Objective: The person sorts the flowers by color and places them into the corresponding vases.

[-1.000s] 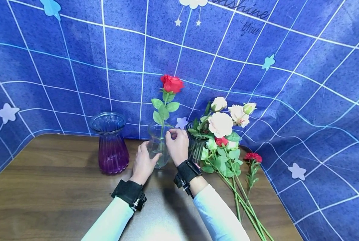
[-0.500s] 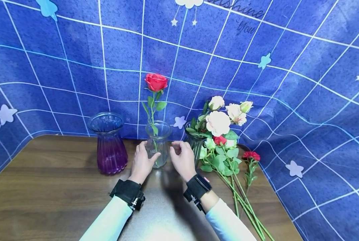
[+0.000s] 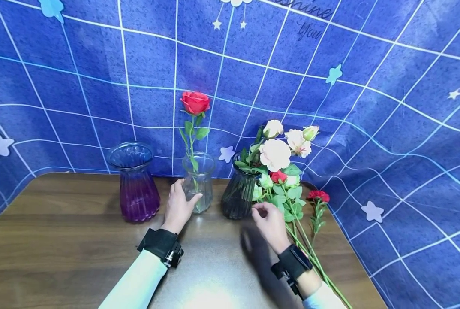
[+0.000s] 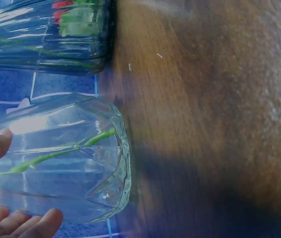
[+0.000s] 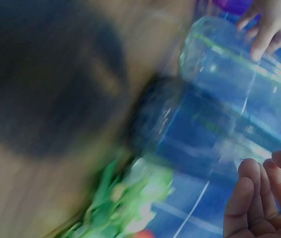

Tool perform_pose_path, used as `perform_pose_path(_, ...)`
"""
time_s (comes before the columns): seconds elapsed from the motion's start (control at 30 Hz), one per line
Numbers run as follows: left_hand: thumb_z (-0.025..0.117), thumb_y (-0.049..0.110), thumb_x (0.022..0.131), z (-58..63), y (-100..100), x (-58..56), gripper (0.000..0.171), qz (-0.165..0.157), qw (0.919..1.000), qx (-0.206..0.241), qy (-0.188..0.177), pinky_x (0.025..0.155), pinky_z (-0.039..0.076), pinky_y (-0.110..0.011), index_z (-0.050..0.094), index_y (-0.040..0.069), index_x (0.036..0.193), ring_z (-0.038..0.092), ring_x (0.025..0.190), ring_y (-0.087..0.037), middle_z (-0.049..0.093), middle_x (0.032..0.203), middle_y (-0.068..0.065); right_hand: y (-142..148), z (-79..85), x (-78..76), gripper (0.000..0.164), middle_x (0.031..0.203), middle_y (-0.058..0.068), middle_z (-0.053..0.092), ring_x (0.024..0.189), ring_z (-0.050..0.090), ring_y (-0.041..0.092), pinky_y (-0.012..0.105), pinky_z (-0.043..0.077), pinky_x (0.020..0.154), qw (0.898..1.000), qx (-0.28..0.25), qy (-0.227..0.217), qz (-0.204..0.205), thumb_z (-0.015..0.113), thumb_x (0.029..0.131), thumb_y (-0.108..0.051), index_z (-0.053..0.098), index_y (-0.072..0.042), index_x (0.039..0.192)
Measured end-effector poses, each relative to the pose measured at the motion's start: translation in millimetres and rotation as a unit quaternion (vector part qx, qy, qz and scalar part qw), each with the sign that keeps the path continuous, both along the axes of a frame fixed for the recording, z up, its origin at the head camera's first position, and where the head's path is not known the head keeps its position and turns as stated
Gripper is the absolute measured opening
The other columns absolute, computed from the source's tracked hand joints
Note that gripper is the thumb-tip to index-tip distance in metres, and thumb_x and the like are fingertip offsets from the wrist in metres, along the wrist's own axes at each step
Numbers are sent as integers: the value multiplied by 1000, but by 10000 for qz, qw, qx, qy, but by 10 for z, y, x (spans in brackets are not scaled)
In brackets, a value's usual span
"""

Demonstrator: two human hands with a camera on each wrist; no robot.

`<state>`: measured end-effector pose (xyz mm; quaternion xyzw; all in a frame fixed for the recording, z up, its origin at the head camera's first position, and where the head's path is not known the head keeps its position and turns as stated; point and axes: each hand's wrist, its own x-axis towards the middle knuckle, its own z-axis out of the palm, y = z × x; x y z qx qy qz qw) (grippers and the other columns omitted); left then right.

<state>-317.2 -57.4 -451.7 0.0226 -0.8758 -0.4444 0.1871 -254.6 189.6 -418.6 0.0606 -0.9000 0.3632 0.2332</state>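
A clear glass vase (image 3: 203, 182) stands upright on the table, with a single red rose (image 3: 196, 103) leaning to the left inside it. My left hand (image 3: 178, 206) holds the vase from its left side, thumb across the front; the left wrist view shows the rose's green stem (image 4: 51, 157) through the glass between thumb and fingers. My right hand (image 3: 271, 225) is in the air in front of the dark glass vase (image 3: 235, 195), its fingers loosely bent and nothing between them. Pale pink flowers (image 3: 275, 154) stand in that dark vase.
A blue-and-purple glass vase (image 3: 139, 189) stands at the left. Several long-stemmed flowers (image 3: 287, 201) lie on the wooden table (image 3: 79, 257) at the right, with a red carnation (image 3: 318, 196) beside them. A blue patterned cloth (image 3: 156, 56) hangs behind.
My right hand has let go of the red rose's stem and moved right and toward me. The rose has tipped left in the clear vase. My left hand stays at the vase.
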Motion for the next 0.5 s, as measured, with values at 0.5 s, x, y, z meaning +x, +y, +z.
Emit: perform_pose_path(0.5,71,35,82,52,-28,32,71,-98,9996,49,-258,98,39,-50,36,1,134,45,121,-40,43,130,-22,1003,-81,79,17,78,11,66,73,61,24,37,46,67,9884,628,-381,-1326,63,81,-11,70,-2,94)
